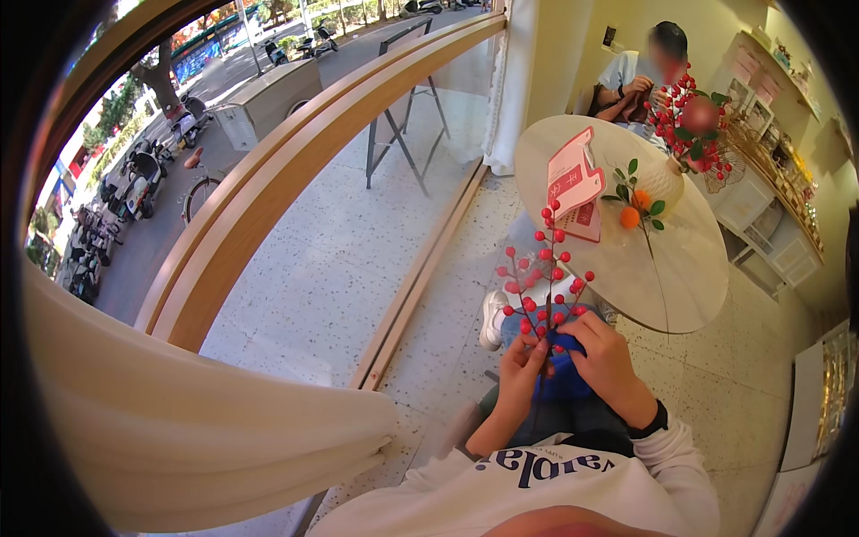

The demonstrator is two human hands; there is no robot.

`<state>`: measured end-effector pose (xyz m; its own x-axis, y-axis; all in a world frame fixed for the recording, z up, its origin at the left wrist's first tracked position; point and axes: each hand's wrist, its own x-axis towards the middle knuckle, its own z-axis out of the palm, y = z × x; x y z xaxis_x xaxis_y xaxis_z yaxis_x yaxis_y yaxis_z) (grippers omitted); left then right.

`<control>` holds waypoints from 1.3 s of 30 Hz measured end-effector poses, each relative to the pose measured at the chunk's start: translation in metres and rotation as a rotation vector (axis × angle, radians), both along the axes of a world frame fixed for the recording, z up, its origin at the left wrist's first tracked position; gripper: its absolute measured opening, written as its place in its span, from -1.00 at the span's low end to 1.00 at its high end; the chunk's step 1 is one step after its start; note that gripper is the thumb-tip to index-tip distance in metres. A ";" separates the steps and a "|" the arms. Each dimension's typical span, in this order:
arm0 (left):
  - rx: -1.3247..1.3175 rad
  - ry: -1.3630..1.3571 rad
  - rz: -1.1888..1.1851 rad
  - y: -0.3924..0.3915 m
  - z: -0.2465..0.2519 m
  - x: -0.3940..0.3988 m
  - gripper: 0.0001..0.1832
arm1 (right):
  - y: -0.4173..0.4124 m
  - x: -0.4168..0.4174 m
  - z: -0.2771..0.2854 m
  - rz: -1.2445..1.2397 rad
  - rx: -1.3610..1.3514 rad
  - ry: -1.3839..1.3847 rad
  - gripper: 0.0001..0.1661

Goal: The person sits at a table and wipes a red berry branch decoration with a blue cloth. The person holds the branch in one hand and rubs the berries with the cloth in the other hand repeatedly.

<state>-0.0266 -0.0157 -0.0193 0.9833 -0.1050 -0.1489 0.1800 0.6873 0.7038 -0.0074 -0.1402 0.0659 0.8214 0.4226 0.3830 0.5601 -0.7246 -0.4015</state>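
Above my lap stands an upright branch of artificial red berries [551, 268] with several side twigs. My left hand [525, 366] grips its stem low down, thumb and fingers closed around it. Close by on the right, my right hand [594, 346] pinches a dark blue strip [568, 341], perhaps cloth or ribbon, against the stem. More blue material [564, 379] lies on my lap below both hands; its kind is unclear. Beyond the berries, a pink card or bag with printed characters [570, 178] rests on the round table's left side.
The round table [684, 288] holds a twig with orange fruits [629, 217] and a white vase [661, 181] of red berries. A person [634, 80] sits behind it, handling brown material. A glass partition with a wooden rail [322, 161] and a curtain [221, 416] stand left.
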 end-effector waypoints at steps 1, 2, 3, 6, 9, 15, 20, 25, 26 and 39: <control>0.016 -0.013 -0.008 0.000 -0.001 0.000 -0.87 | 0.000 -0.002 -0.001 0.026 0.006 0.028 -0.65; 0.012 -0.009 -0.001 -0.001 -0.002 0.000 -0.87 | 0.000 -0.003 -0.002 0.052 0.011 0.056 -0.65; 0.008 -0.009 0.006 -0.002 -0.004 -0.001 -0.87 | -0.001 -0.002 -0.001 0.056 0.015 0.061 -0.66; -0.001 0.011 0.018 -0.003 0.001 0.000 -0.89 | -0.004 0.001 0.002 0.042 0.024 0.048 -0.66; -0.013 0.020 0.020 -0.003 0.002 0.000 -0.90 | -0.004 0.002 0.004 0.023 0.013 0.022 -0.67; -0.001 0.013 0.024 -0.004 -0.001 0.000 -0.89 | -0.005 0.000 0.004 0.034 0.036 0.063 -0.69; -0.016 0.032 0.075 -0.002 0.002 0.001 -0.88 | -0.006 -0.001 0.004 -0.014 0.131 0.056 -0.73; -0.053 0.000 0.132 -0.004 0.001 -0.001 -0.85 | -0.002 -0.002 -0.005 -0.064 0.203 0.143 -0.80; -0.040 -0.008 0.146 -0.004 0.001 -0.002 -0.84 | -0.002 -0.001 -0.008 -0.080 0.241 0.180 -0.81; 0.026 -0.061 0.190 -0.002 0.007 -0.001 -0.76 | 0.009 0.004 -0.038 -0.217 0.888 0.716 -0.75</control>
<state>-0.0275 -0.0180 -0.0123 0.9923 0.0867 -0.0888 0.0052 0.6864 0.7272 -0.0037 -0.1316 0.0274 0.9923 0.0617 -0.1074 -0.1022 -0.0818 -0.9914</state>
